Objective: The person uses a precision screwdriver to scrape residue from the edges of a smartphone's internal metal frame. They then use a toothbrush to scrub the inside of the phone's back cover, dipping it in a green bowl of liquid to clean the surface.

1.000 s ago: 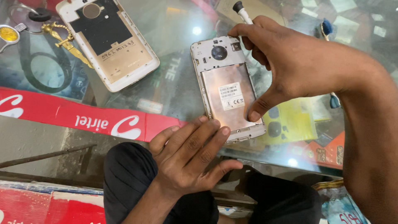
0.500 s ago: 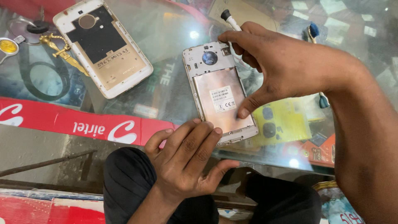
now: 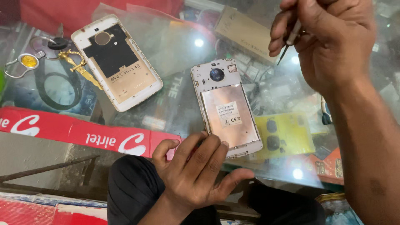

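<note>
Glass counter fills the view – clear, glossy, lamp glare on it, boxes and small parts showing through from the shelf below. A red strip with white print runs along its near edge.

Right hand, upper right, raised above the glass, well apart from the phone; fingers curled around a thin metal tool, dark tip pointing down. Left hand lies at the near edge, fingers loose and spread, gripping nothing; fingertips touch the phone's lower end.

Phone lies flat mid-counter, back cover off – rounded rectangle, pale metal frame, coppery shield plate with a small white label, round dark camera lens near the top. Nothing covers it but the fingertips.

Back cover lies inside-up to the left, well apart from the phone – white plastic shell, black pad up top, tan pad below, round hole for the camera.

Yellow sheet just right of the phone, under the glass, dark round spots on it.

Keys far left beside the cover: black loop cord, gold key, ring with a yellow round tag.
</note>
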Demonstrator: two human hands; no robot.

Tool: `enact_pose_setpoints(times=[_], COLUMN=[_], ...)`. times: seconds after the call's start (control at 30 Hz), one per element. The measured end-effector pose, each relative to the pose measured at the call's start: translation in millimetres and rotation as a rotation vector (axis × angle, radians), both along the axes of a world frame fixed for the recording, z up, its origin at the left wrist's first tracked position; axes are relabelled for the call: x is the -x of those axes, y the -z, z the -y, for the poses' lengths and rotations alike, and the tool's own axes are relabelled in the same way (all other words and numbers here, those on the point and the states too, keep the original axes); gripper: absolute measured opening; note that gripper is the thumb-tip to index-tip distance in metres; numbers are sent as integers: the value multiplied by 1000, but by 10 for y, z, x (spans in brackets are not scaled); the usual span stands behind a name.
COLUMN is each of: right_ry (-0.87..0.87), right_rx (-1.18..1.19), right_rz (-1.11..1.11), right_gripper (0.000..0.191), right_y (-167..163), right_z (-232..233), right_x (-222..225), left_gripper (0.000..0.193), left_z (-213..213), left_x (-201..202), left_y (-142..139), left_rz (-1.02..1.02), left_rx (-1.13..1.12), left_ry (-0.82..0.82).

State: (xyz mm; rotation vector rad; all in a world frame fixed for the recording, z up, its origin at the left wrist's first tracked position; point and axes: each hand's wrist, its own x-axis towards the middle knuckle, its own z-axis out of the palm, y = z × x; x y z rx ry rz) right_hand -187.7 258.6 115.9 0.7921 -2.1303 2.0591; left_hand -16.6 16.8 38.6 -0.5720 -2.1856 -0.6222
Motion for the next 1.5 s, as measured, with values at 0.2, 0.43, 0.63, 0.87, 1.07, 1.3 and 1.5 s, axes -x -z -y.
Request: enact_pose_setpoints(times=[0.2,0.43,0.63,0.87,1.07,1.3,1.5], right_ry=[71,208,173,164,126,148,239], right_rx=[-22,-386,-498,-557,-588,-650,-477], right_rz=[-115,-178,-214,-213,-246,-242,-212], right_gripper=[35,23,22,22,23,22,29], right_y=[144,14,8,81,69,60,213], right_z=[14,244,350,328,371,425,274], right_x=[6,-65,-31,9,23,-16,-9], left_gripper=[33,20,17,18,18,18,16], left_z=[40,82,62,27,69,51,54], left_x=[132,229,231,197,211,228,236], left_y=[-27,16,75,156,201,205,171], left_rz=[-21,-15,-11,33,25,-3,-33], left_rx=[-19,7,20,-9,45,21,5], left_ry=[12,36,-15,-69,-42,-57,-62])
